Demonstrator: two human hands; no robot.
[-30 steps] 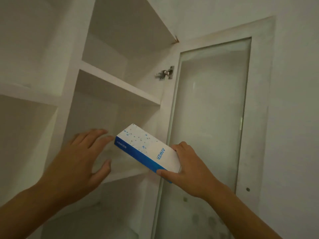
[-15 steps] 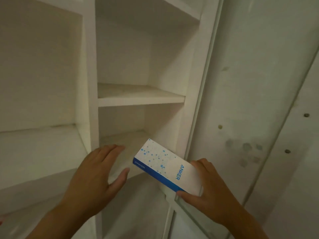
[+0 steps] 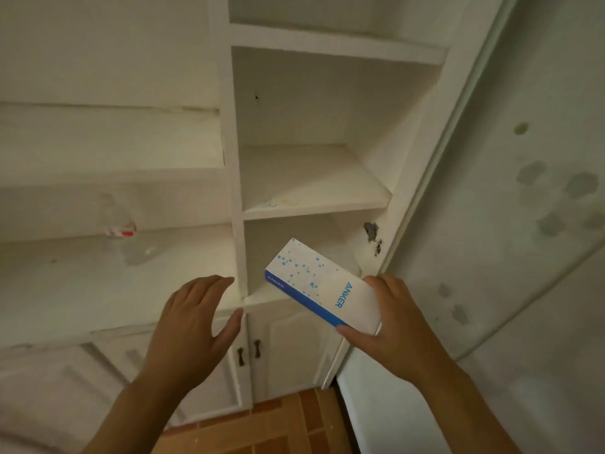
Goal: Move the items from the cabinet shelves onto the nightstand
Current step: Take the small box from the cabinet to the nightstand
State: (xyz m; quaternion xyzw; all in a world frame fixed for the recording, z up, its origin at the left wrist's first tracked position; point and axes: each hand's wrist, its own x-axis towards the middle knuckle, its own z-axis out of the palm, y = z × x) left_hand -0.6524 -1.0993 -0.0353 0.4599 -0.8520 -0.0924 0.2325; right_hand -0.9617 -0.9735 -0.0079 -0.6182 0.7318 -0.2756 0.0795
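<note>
Here, white Anker box (image 3: 322, 286) with blue edge and dots, gripped by right hand (image 3: 389, 326), left hand (image 3: 193, 319) fingers spread, holding nothing

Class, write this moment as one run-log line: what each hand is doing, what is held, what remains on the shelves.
right hand: grips Anker box | left hand: open, empty | left shelf: clear bottle remains | nightstand: not visible
</note>
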